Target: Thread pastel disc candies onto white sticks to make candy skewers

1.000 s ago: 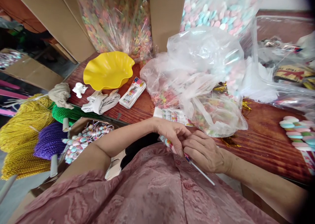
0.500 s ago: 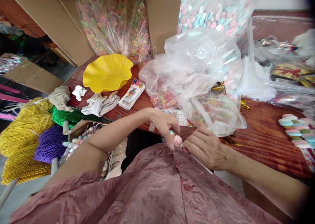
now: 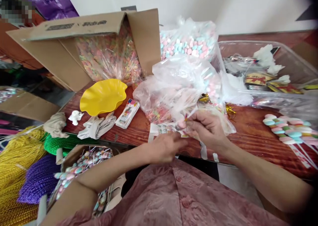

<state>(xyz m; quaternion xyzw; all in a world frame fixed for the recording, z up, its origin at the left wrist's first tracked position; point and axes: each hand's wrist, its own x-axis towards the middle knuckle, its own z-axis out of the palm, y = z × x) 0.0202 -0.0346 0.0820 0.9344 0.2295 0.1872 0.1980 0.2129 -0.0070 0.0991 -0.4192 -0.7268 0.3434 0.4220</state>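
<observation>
My right hand [image 3: 207, 128] is raised over the table front, thumb and fingertips pinched on a small candy skewer. A pale pink candy piece [image 3: 181, 123] shows just left of the fingertips, with a bit of shiny tie; the rest is hidden by the hand. My left hand [image 3: 165, 148] is lower and to the left, near the table edge, its fingers bent and smeared by motion. Behind the hands lies a printed white label sheet [image 3: 164, 129]. Clear plastic bags [image 3: 174, 98] of colourful candies lie just beyond it.
A yellow wavy bowl [image 3: 103, 97], a stack of printed cards [image 3: 128, 113] and white cloth strips [image 3: 95, 126] lie left. Finished candy skewers [image 3: 285, 128] rest at right, before a clear bin [image 3: 280, 50]. A cardboard box [image 3: 146, 44] stands behind; a box of skewers [image 3: 84, 163] sits below left.
My right hand has lifted away from my lap, up and forward over the table, with the candy skewer. The left hand has come off the skewer. The view has tilted up.
</observation>
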